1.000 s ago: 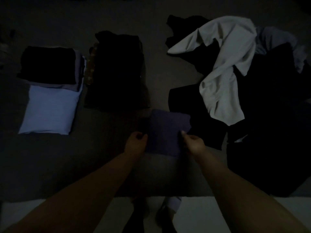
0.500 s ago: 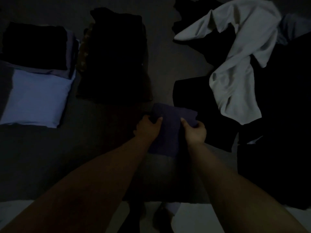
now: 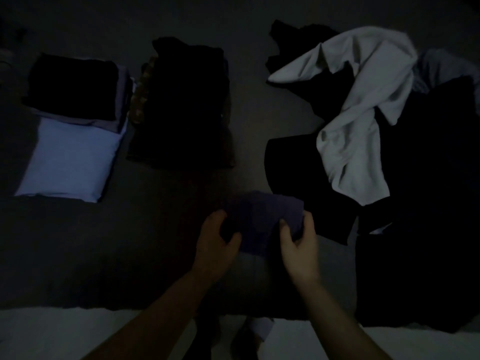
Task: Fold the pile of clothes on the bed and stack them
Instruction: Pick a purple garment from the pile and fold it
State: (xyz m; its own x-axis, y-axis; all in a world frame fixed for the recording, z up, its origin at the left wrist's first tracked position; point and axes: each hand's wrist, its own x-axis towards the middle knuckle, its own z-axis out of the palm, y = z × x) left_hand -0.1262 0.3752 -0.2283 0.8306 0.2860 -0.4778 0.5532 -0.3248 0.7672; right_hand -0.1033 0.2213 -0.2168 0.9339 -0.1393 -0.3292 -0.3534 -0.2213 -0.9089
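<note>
Both hands shifted slightly, fingers pinching folded purple garment between them

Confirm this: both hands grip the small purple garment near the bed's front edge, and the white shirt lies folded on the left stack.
One detail is wrong. The head view shows the white shirt lying crumpled and unfolded on the dark pile at the right, not on the left stack. The rest holds: the left hand and right hand both grip the purple garment.

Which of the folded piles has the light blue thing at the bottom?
The far-left pile: a pale blue folded piece lies at its bottom, with a black piece on top. The pile beside it looks all dark.
</note>
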